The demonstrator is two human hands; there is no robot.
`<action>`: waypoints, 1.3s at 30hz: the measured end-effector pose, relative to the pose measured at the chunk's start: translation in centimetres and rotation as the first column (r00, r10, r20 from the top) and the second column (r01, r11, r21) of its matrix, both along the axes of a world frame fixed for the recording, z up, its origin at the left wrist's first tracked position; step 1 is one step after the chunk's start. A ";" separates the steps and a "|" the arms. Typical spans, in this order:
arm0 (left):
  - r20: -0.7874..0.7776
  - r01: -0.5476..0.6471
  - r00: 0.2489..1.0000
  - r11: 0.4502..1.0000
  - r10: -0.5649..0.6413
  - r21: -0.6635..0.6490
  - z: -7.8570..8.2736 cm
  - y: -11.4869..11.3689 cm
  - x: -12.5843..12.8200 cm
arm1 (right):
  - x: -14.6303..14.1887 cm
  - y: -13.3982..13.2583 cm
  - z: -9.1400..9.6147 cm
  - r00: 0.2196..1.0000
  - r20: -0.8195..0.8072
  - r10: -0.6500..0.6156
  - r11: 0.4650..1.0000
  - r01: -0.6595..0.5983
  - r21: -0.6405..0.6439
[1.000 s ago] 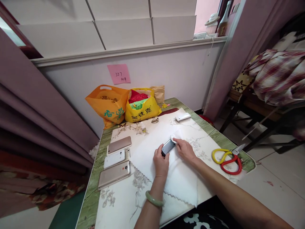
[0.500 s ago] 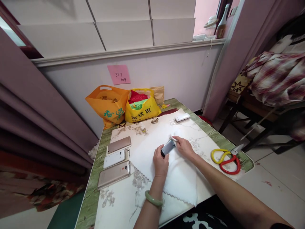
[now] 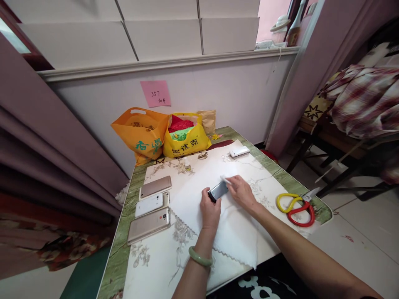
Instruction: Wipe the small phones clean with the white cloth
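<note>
Over the middle of the table, my left hand grips a small grey-blue mobile phone by its near end, fingers closed around the edges. At the phone's far end, my right hand pinches a bit of white cloth against it. I cannot tell if that bit is separate from the large white cloth with a scalloped edge, spread under both hands. To the left lie several phones: a rose-gold one, a white one partly over a gold one, and a larger gold one.
Scissors with yellow and red handles rest at the right. A white device and a tiny bottle lie farther back. Orange and yellow bags stand at the table's back edge by the wall.
The right hand has shifted slightly, its fingers still at the phone's far end with the white cloth. The phone has moved slightly left and up in view; the camera tilted a little.
</note>
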State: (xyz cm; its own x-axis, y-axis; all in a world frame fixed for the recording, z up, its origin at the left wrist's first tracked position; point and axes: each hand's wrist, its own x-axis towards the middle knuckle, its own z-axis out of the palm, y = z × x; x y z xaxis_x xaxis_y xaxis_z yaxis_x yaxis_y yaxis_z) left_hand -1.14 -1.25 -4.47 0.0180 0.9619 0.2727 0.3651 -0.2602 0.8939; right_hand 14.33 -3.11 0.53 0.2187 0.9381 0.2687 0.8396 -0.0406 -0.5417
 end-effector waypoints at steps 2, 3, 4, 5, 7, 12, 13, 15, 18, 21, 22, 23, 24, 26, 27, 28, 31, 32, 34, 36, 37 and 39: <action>0.013 0.008 1.000 1.000 -0.007 -0.026 0.1 -0.1 0.0 | -1.7 -0.6 -0.7 0.993 -0.019 0.112 0.993 -0.113 -0.022; 0.015 0.013 1.000 0.999 -0.012 -0.034 0.2 -0.1 -0.1 | -2.4 -0.9 -1.0 0.985 -0.036 0.170 0.985 -0.171 -0.018; 0.012 0.013 1.000 0.999 -0.013 -0.040 0.3 -0.1 -0.1 | -2.8 -1.1 -1.2 0.972 -0.056 0.228 0.974 -0.229 -0.006; 0.006 0.010 1.000 0.999 -0.009 -0.042 0.4 -0.1 -0.1 | -3.1 -1.2 -1.4 0.958 -0.076 0.277 0.961 -0.278 0.007; -0.008 0.005 1.000 0.999 -0.006 -0.042 0.5 -0.1 -0.2 | -2.8 -1.0 -1.7 0.944 -0.103 0.314 0.949 -0.314 0.016; 0.009 0.041 0.999 0.998 -0.040 -0.053 0.5 -0.1 -0.1 | -1.3 0.8 -1.7 0.996 -0.084 -0.029 0.999 0.026 -0.038; 0.014 0.046 0.999 0.997 -0.045 -0.054 0.5 -0.1 -0.2 | -1.5 0.9 -1.6 0.994 -0.079 -0.081 0.996 0.077 -0.048; 0.017 0.045 0.999 0.998 -0.044 -0.053 0.6 -0.1 -0.2 | -2.4 0.8 -1.3 0.995 -0.092 -0.044 0.998 0.040 -0.048; 0.021 0.029 0.999 0.998 -0.028 -0.053 0.6 0.0 -0.4 | -3.5 0.4 -0.9 0.969 -0.147 0.198 0.978 -0.206 -0.041; 0.063 0.044 0.997 0.996 -0.039 -0.077 0.5 -0.1 -0.4 | -2.7 1.0 -0.5 0.982 -0.149 0.114 0.985 -0.131 -0.112; 0.087 0.058 0.995 0.994 -0.050 -0.089 0.5 -0.1 -0.4 | -2.1 1.3 -0.5 0.993 -0.113 0.009 0.991 -0.024 -0.132; 0.111 0.075 0.992 0.992 -0.064 -0.100 0.5 -0.1 -0.4 | -1.7 1.5 -0.4 0.994 -0.075 -0.082 0.987 0.070 -0.147; 0.132 0.092 0.988 0.990 -0.078 -0.109 0.4 -0.1 -0.4 | -1.5 1.6 -0.3 0.989 -0.046 -0.142 0.980 0.134 -0.150; 0.143 0.102 0.986 0.988 -0.085 -0.113 0.4 -0.1 -0.4 | -1.7 1.3 -0.1 0.994 -0.054 -0.094 0.987 0.086 -0.139; 0.126 0.090 0.989 0.990 -0.076 -0.106 0.4 -0.1 -0.5 | -2.1 1.1 0.0 0.997 -0.081 -0.003 0.993 -0.007 -0.122; 0.099 0.073 0.993 0.993 -0.064 -0.095 0.5 -0.1 -0.5 | -2.6 0.8 0.0 0.989 -0.108 0.105 0.988 -0.117 -0.103; 0.053 0.053 0.997 0.995 -0.048 -0.088 0.4 -0.1 -0.5 | -3.0 0.3 0.1 0.969 -0.143 0.201 0.969 -0.217 -0.114; 0.069 0.068 0.996 0.993 -0.061 -0.100 0.4 -0.1 -0.5 | -2.7 0.4 0.0 0.983 -0.135 0.126 0.979 -0.145 -0.141; 0.121 0.097 0.989 0.988 -0.081 -0.125 0.2 -0.1 -0.4 | -1.7 0.9 -0.1 0.992 -0.093 -0.088 0.977 0.068 -0.202; 0.149 0.096 0.986 0.987 -0.077 -0.128 0.2 -0.1 -0.3 | -1.2 1.2 -0.3 0.971 -0.039 -0.234 0.949 0.220 -0.225; 0.147 0.087 0.987 0.988 -0.069 -0.125 0.2 -0.1 -0.3 | -1.3 1.2 -0.4 0.969 -0.028 -0.247 0.947 0.235 -0.218; 0.125 0.068 0.991 0.991 -0.053 -0.118 0.2 -0.1 -0.3 | -2.1 0.9 -0.6 0.988 -0.055 -0.144 0.977 0.133 -0.168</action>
